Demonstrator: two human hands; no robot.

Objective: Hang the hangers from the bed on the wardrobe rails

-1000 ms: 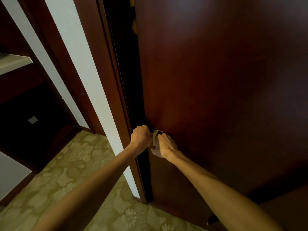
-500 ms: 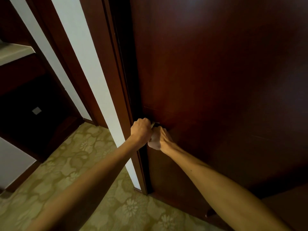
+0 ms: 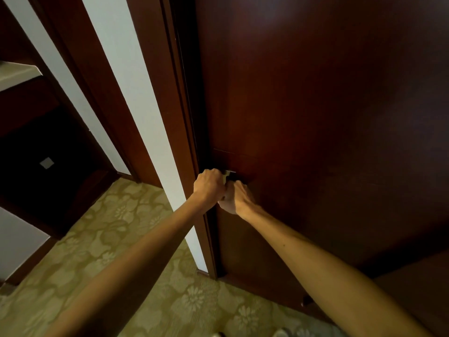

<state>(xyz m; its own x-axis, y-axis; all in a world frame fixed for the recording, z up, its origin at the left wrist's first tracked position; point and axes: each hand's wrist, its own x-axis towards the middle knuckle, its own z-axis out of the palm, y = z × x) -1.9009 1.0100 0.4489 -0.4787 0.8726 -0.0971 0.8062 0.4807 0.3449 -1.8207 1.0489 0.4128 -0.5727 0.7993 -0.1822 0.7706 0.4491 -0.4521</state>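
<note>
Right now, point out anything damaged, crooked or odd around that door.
Nothing stands out. The dark wooden door looks intact, with both the left hand and right hand gripping at its metal handle. The patterned carpet shows no spill.

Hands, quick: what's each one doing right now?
Left hand: fingers curled round the wardrobe door edge.
Right hand: gripping the metal door handle.

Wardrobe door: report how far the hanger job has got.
Done: nothing visible; no hangers or rails in view. In hand: left hand and right hand both grip at the handle of the dark wardrobe door, with a dark gap at its edge. Left: all the hanging.
</note>
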